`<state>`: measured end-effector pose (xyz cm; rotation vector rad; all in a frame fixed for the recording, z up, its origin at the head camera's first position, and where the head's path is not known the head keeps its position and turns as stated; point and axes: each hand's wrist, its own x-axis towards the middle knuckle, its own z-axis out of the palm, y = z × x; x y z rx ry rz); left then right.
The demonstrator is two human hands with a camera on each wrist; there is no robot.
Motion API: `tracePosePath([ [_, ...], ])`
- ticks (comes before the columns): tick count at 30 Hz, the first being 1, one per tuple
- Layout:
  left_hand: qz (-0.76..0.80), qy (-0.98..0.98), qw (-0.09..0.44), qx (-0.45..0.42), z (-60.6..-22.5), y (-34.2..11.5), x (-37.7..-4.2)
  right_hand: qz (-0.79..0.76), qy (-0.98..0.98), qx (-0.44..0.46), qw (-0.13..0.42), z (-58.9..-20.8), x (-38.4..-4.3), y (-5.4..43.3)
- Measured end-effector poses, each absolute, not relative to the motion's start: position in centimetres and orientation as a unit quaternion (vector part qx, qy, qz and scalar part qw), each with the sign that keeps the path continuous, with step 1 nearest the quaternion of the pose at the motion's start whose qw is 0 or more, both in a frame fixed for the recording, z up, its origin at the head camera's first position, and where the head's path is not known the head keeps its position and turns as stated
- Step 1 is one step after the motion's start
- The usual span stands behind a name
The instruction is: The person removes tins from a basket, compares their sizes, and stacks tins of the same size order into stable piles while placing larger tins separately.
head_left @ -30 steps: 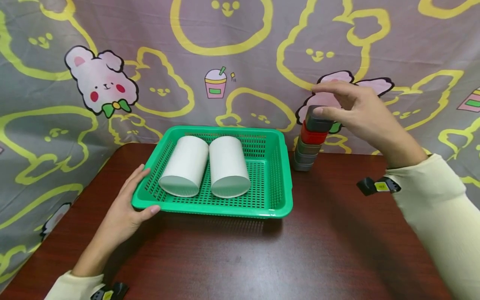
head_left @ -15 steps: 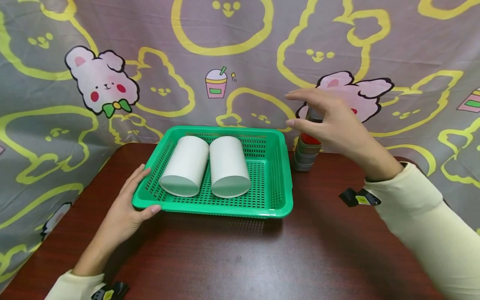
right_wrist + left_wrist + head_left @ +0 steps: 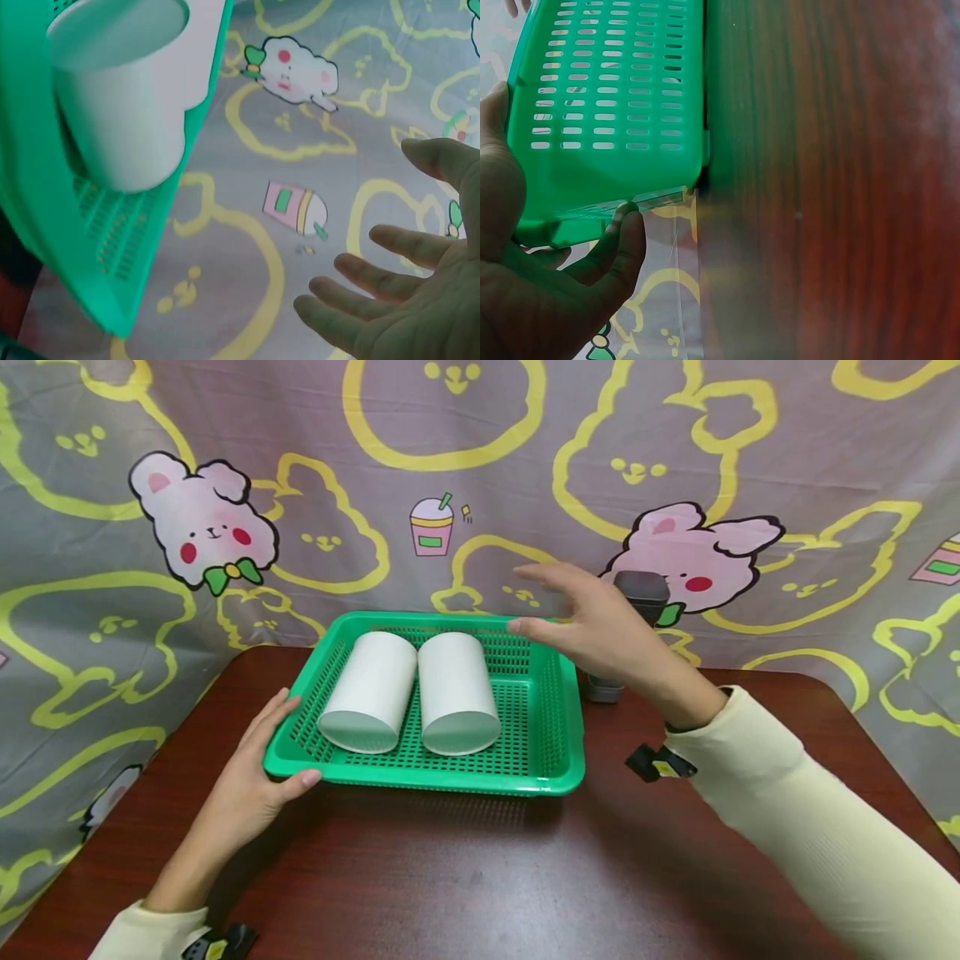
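Observation:
A green plastic basket (image 3: 420, 779) with slotted walls stands on the table. Inside it two white cylinders lie side by side, the left cylinder (image 3: 372, 681) touching or nearly touching the right cylinder (image 3: 456, 681). My left hand (image 3: 251, 777) grips the basket's near left corner, its thumb on the front rim and its fingers along the outer side; the left wrist view shows the fingers bent around that corner. Over the basket's far right corner, my right hand (image 3: 603, 631) hovers with spread fingers and holds nothing. The right wrist view shows that palm bare and apart from the basket.
Right of the basket stands a stack of small boxes, its dark top box (image 3: 641, 587) visible and its middle hidden by my right hand. A patterned cloth (image 3: 465, 460) hangs behind the brown table (image 3: 480, 868).
My right hand has moved left and slightly down, from the stacked boxes to above the basket's right side. The boxes stay in place. My left hand and the basket have not moved.

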<state>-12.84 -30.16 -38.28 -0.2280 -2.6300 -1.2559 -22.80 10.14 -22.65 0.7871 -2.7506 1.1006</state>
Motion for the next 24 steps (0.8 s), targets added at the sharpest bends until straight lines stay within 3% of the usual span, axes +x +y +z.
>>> tracePosePath([
  [17, -0.431, -0.893, 0.109, -0.075, -38.4, -30.2, -12.8, 0.323, -0.92, 0.222, -0.004, -24.4, -23.8, 3.5],
  [24, -0.428, -0.894, 0.111, -0.076, -38.3, -30.2, -12.8, 0.282, -0.937, 0.202, -0.046, -25.8, -24.8, 1.8],
])
